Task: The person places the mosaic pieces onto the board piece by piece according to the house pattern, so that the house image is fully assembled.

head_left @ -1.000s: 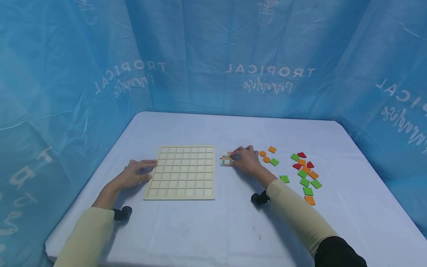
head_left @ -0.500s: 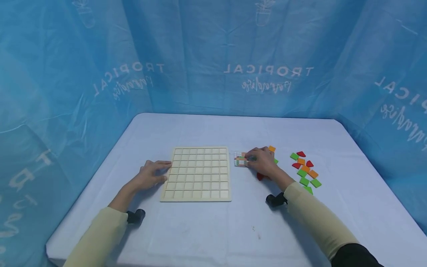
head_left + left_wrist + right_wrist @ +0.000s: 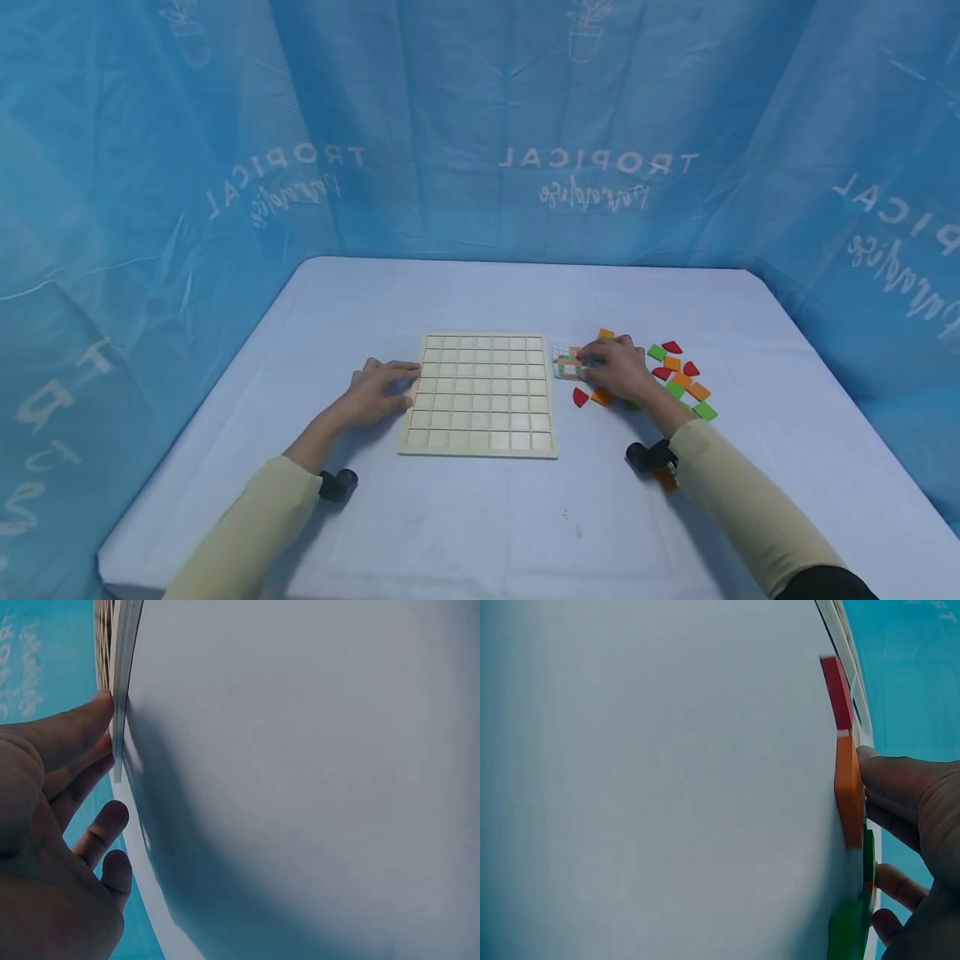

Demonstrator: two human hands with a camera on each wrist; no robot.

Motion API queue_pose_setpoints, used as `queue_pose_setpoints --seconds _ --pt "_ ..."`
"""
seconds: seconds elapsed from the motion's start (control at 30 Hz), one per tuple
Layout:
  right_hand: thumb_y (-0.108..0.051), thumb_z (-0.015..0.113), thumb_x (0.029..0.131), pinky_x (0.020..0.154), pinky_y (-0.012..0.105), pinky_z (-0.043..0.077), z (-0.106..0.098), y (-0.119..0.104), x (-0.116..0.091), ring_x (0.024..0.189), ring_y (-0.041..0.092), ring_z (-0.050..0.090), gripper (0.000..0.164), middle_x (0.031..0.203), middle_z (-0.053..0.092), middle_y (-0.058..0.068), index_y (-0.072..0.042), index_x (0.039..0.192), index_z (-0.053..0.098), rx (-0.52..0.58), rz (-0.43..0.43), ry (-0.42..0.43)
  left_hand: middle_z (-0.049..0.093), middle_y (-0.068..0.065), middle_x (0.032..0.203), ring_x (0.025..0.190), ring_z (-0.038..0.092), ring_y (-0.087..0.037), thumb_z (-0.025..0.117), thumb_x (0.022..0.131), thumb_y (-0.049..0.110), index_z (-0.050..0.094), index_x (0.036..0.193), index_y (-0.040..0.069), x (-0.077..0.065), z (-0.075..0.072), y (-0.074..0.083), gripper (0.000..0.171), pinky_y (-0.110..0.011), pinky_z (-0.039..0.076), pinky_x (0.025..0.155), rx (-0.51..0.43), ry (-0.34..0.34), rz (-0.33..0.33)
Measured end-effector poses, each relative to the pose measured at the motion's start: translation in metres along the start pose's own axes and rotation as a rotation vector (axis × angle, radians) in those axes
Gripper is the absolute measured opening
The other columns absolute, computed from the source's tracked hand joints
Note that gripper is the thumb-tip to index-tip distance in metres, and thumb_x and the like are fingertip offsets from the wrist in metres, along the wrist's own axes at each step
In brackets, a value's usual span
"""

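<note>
A cream gridded board [image 3: 483,398] lies flat on the white table, bare of tiles. My left hand [image 3: 375,392] is at its left side, fingers extended and fingertips against the edge. In the left wrist view, the thumb of my left hand [image 3: 60,847] meets the board's rim [image 3: 129,652]. Just right of the board is a small printed card [image 3: 562,363] with a coloured grid pattern. My right hand [image 3: 618,367] rests on the card's right part, covering it. A red tile [image 3: 581,397] and an orange tile [image 3: 602,397] sit close below that hand, also seen by the right wrist camera.
Several loose green [image 3: 705,410], orange [image 3: 699,391] and red tiles [image 3: 672,347] are scattered right of my right hand. Another orange tile [image 3: 666,479] is partly hidden under the right wrist mount. Blue printed curtains [image 3: 450,125] surround the table [image 3: 450,533].
The board has slid to the right with my left hand at its edge. The card has shifted right under my right hand, which now covers some of the loose tiles.
</note>
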State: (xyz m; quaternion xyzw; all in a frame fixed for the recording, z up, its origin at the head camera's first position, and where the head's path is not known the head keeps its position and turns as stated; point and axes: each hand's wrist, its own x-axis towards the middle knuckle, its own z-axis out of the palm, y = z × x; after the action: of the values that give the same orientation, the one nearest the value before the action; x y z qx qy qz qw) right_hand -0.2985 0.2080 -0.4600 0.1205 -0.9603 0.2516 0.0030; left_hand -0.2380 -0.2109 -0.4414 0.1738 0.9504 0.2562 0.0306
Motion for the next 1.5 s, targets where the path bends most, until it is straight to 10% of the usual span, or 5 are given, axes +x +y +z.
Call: queue_pose_setpoints --seconds 0.27,1.5 --pt "-0.024 0.072 0.085 0.095 0.059 0.022 -0.012 0.014 -0.008 0.123 0.039 0.029 0.038 0.135 0.051 0.017 -0.012 0.121 0.068 0.033 0.02 -0.014 0.05 -0.011 0.14 0.094 0.037 -0.024 0.07 0.087 0.015 0.058 0.132 0.004 0.011 0.008 0.017 0.048 -0.043 0.025 0.075 0.035 -0.002 0.066" --pt "-0.02 0.07 0.088 0.097 0.058 0.02 -0.028 0.036 0.005 0.126 0.04 0.026 0.038 0.135 0.051 0.017 -0.009 0.124 0.066 -0.013 0.07 -0.051 0.05 -0.004 0.14 0.091 0.038 -0.02 0.071 0.087 0.021 0.059 0.133 0.011 0.019 0.013 0.036 0.049 -0.037 0.027 0.072 0.127 -0.03 -0.011"
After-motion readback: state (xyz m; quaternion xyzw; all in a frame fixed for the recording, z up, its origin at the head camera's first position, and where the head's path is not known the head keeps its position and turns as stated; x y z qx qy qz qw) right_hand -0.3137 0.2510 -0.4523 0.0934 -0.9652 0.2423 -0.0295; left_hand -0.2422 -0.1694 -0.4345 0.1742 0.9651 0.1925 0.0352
